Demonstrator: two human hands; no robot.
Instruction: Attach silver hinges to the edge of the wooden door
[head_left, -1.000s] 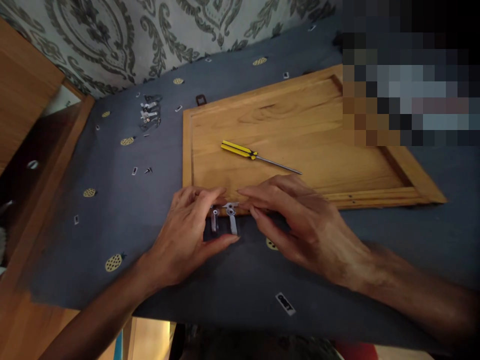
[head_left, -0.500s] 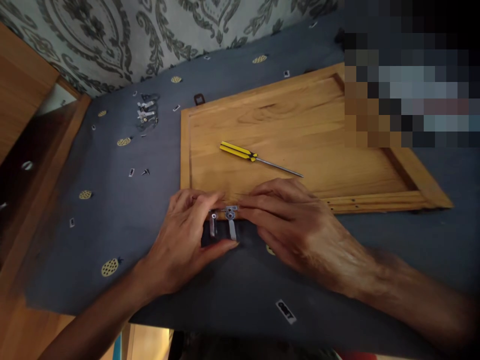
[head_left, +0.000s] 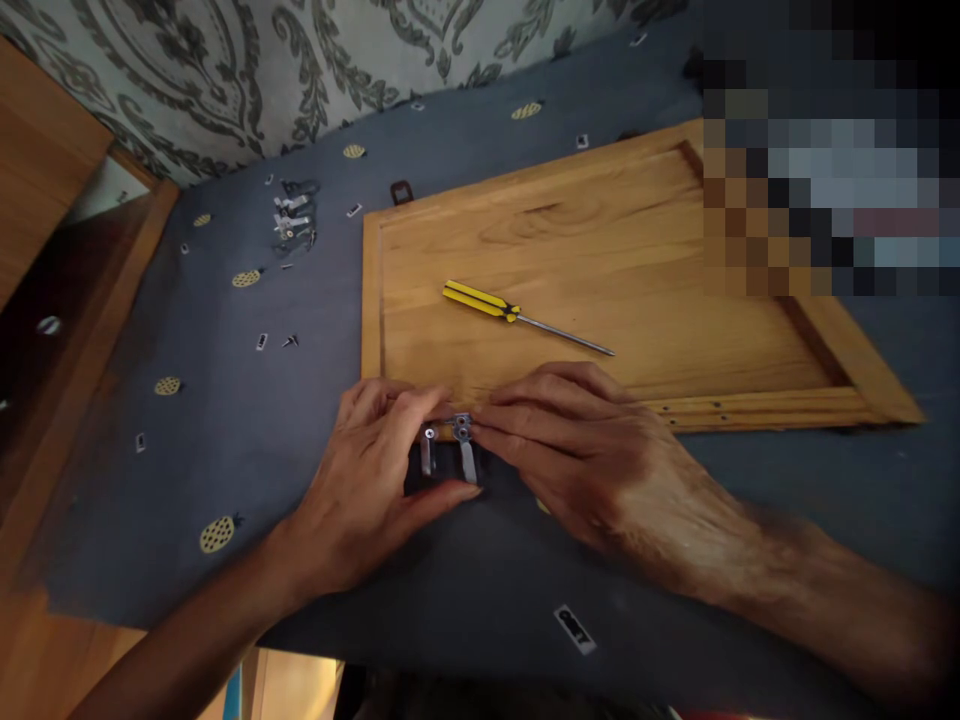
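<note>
A metal hinge (head_left: pixel 466 455) sits at the near edge of the wooden cabinet door (head_left: pixel 517 230), its arms pointing towards me over the cloth. My left hand (head_left: pixel 367 470) is closed around it, with fingers on the door frame and the thumb under the ends of the hinge arms. From the right, my right hand (head_left: pixel 592 450) presses its fingertips together against the hinge plate; whether they pinch a small screw there is hidden. A screwdriver (head_left: pixel 491 305) with a yellow and black handle lies on the door panel beyond my hands.
Several metal hinge parts (head_left: pixel 294 220) lie on the dark patterned cloth (head_left: pixel 225 440) at the far left, with a few small screws (head_left: pixel 291 341) nearer. An open wooden cabinet (head_left: pixel 67 270) stands on the left. A dark bracket (head_left: pixel 401 192) touches the door's back edge. Pixelation covers the upper right.
The right fingertips have shifted slightly left, closer over the hinge plate. My left hand keeps its hold. The whole view has moved a little.
</note>
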